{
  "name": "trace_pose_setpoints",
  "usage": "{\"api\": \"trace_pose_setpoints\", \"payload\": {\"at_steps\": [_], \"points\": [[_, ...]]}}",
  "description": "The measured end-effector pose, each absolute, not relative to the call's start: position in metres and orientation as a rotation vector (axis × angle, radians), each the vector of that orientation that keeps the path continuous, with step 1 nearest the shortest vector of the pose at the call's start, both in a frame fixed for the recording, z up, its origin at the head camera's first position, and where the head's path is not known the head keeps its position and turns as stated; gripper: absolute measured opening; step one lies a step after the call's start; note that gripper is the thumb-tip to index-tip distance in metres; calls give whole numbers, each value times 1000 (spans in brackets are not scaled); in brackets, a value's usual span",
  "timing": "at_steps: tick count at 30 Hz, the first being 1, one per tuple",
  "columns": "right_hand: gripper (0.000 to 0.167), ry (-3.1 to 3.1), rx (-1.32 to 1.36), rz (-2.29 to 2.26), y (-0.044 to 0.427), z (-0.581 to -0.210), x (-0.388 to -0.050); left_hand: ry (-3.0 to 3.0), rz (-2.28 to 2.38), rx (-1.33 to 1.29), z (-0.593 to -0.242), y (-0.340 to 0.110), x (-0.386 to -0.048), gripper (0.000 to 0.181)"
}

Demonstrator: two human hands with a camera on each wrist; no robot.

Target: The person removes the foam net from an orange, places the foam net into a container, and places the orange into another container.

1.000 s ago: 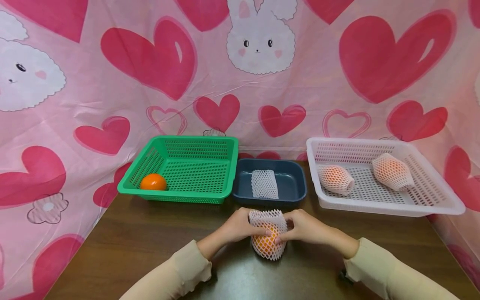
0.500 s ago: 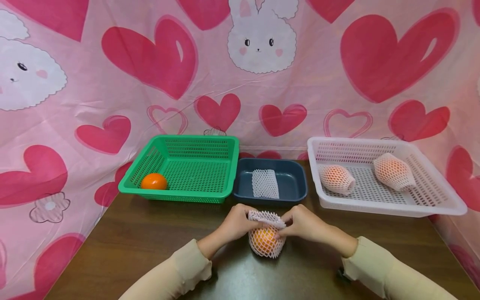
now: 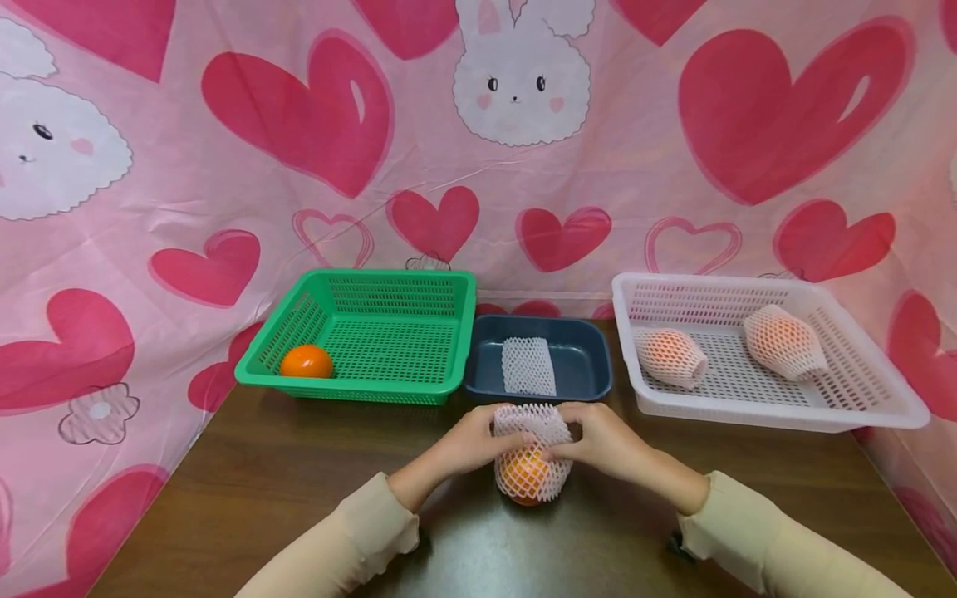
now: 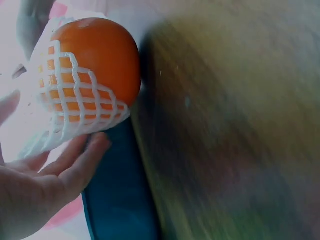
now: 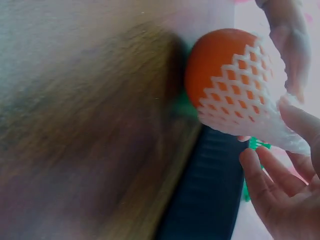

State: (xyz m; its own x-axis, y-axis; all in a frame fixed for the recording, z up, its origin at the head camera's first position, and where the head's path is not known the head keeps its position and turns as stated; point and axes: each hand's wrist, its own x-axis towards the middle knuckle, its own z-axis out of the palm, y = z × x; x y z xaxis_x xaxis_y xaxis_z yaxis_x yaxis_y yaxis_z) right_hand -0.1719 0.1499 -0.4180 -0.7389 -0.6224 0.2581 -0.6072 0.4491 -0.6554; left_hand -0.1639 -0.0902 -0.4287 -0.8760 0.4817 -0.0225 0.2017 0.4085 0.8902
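Orange fruit (image 4: 106, 56) is partly inside a white foam net (image 3: 533, 425), one end bare. From here I see the left hand (image 3: 477, 440) and right hand (image 3: 609, 440) both pinching the net.

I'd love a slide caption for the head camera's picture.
Left hand and right hand grip a white foam net partly covering an orange fruit, in front of a dark blue tray.

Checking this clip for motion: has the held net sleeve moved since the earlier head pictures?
Yes: in the head view, the held net sleeve has shifted upward, towards the blue tray.
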Motion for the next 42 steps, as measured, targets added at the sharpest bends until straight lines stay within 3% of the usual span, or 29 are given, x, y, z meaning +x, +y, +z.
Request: {"api": "trace_pose_setpoints", "payload": {"at_steps": [5, 9, 16, 26, 29, 35, 42], "points": [[43, 2577, -1032, -1252, 152, -424, -173, 2278, 1369, 567, -430, -98, -164, 47], [59, 2504, -1023, -1157, 153, -426, -173, 2283, 1384, 564, -432, -102, -164, 40], [34, 2472, -1015, -1093, 151, -423, -176, 2399, 1470, 521, -432, -102, -164, 24], [21, 2519, -1067, -1183, 145, -422, -174, 2452, 1591, 521, -432, -101, -164, 17], [21, 2529, -1088, -1202, 145, -422, -174, 2452, 1562, 520, -431, -102, -165, 22], [32, 2520, -1048, -1159, 148, -427, -176, 2348, 1417, 526, -431, -103, -166, 50], [40, 2459, -998, -1183, 147, -433, -174, 2332, 1412, 526, -432, -105, -165, 46]]}}
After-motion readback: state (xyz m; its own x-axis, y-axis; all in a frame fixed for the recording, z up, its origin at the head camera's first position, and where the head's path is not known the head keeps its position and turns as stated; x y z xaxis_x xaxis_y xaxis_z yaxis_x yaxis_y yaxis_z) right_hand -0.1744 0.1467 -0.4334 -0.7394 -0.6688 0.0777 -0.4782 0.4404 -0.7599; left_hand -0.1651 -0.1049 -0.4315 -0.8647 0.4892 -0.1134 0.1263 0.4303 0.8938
